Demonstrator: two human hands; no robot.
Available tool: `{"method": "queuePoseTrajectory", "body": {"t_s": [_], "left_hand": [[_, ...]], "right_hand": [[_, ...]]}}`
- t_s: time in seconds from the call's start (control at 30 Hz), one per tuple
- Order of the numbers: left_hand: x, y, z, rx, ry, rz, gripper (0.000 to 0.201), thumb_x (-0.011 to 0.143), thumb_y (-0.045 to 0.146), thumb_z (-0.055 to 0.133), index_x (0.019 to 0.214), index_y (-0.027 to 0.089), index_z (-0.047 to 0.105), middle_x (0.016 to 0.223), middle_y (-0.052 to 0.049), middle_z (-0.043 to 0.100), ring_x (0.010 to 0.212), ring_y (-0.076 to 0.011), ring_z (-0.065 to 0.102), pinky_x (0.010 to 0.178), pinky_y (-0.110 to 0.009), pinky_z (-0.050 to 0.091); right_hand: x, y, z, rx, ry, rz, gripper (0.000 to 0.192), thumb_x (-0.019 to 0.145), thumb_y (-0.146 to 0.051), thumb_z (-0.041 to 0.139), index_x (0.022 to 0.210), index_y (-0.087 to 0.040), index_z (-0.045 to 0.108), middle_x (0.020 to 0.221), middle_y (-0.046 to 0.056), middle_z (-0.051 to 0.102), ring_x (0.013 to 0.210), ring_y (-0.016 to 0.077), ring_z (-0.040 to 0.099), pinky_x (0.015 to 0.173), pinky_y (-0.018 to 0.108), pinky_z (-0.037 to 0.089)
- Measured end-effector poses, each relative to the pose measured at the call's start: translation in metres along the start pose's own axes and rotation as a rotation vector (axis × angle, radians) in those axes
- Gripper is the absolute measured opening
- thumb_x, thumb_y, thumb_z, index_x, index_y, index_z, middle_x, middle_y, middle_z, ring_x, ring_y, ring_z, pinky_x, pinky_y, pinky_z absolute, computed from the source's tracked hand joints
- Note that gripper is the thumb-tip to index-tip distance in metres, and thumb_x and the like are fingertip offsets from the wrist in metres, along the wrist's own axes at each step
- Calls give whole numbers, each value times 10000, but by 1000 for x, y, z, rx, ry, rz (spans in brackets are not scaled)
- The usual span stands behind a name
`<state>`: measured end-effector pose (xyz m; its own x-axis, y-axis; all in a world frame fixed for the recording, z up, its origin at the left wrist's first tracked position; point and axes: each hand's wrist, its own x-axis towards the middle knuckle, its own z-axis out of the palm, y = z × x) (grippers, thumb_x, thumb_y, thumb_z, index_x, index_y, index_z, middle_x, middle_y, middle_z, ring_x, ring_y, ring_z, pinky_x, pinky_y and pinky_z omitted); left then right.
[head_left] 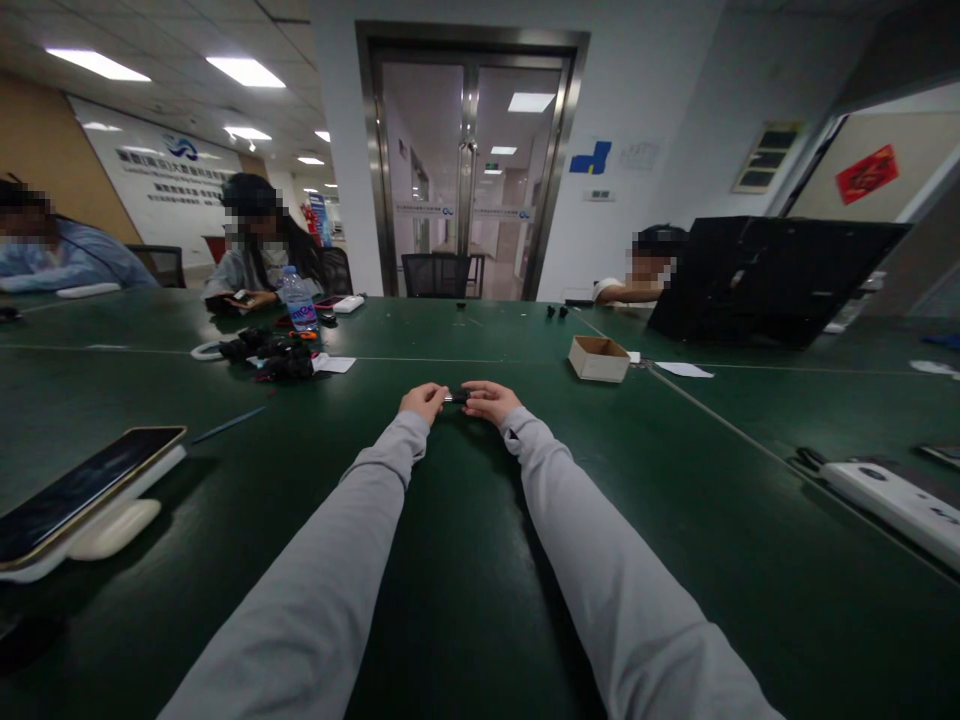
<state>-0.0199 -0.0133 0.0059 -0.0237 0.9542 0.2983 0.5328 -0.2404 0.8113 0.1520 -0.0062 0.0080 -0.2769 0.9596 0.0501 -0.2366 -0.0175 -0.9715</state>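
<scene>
Both my arms, in grey sleeves, stretch forward over the dark green table (465, 560). My left hand (423, 401) and my right hand (489, 401) meet at the table's middle and together pinch a small black part (455, 397) between their fingertips. The part is mostly hidden by the fingers, so I cannot tell its shape. Both hands rest low, close to the tabletop.
A small open cardboard box (598, 358) sits right of the hands. A pile of black parts (274, 355) and a water bottle (299, 300) lie to the left. A phone on a white stand (79, 495) is near left, a white power strip (896, 500) near right. Three people sit at the far side.
</scene>
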Motion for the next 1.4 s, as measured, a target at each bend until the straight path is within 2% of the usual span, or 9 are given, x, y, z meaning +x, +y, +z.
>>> {"method": "queuePoseTrajectory", "body": {"t_s": [0.1, 0.33, 0.7, 0.93, 1.1, 1.2, 1.4], "left_hand": [[-1, 2, -1, 23, 3, -5, 319, 735, 447, 454, 695, 179, 622, 522, 14, 556, 499, -98, 495, 500, -200, 368], [-2, 4, 4, -75, 18, -79, 306, 743, 431, 459, 694, 167, 605, 509, 9, 561, 463, -86, 504, 498, -189, 403], [-3, 8, 4, -64, 2, -146, 328, 771, 413, 434, 709, 151, 621, 502, -6, 566, 406, -81, 494, 442, -189, 408], [-4, 11, 4, -50, -13, -172, 322, 787, 391, 421, 720, 145, 618, 496, -10, 569, 391, -78, 486, 424, -177, 401], [-4, 10, 3, -16, -11, -149, 371, 785, 420, 409, 607, 155, 598, 484, -15, 572, 384, -81, 483, 429, -181, 394], [0, 8, 3, 18, -30, -151, 406, 786, 427, 402, 544, 160, 588, 445, -13, 551, 381, -82, 473, 448, -185, 389], [8, 6, 3, 63, -95, -175, 388, 786, 395, 391, 567, 174, 623, 422, 3, 527, 369, -92, 449, 463, -209, 369]], "right_hand": [[-1, -1, 0, -8, -5, 7, 326, 603, -23, 676, 898, -155, 628, 682, -4, 560, 622, 122, 635, 661, 249, 564], [1, 0, 1, -21, 10, 17, 323, 599, -32, 694, 888, -159, 629, 697, 4, 571, 617, 124, 635, 647, 250, 568], [2, 1, -1, -9, -41, 12, 340, 589, -31, 690, 896, -156, 613, 705, -9, 557, 611, 118, 634, 622, 230, 555], [2, 2, -2, -27, -30, 12, 326, 609, -26, 678, 902, -154, 616, 727, 4, 564, 622, 116, 631, 643, 248, 559], [2, 2, -2, -26, -35, 10, 323, 612, -17, 669, 898, -157, 615, 748, 8, 560, 625, 116, 632, 626, 233, 558], [2, 1, -2, -42, -34, 10, 329, 609, -24, 677, 902, -161, 617, 759, 9, 560, 628, 112, 629, 642, 244, 561], [2, 1, -2, -39, -48, 2, 336, 590, -32, 693, 890, -164, 617, 746, -2, 552, 624, 107, 625, 642, 239, 560]]}}
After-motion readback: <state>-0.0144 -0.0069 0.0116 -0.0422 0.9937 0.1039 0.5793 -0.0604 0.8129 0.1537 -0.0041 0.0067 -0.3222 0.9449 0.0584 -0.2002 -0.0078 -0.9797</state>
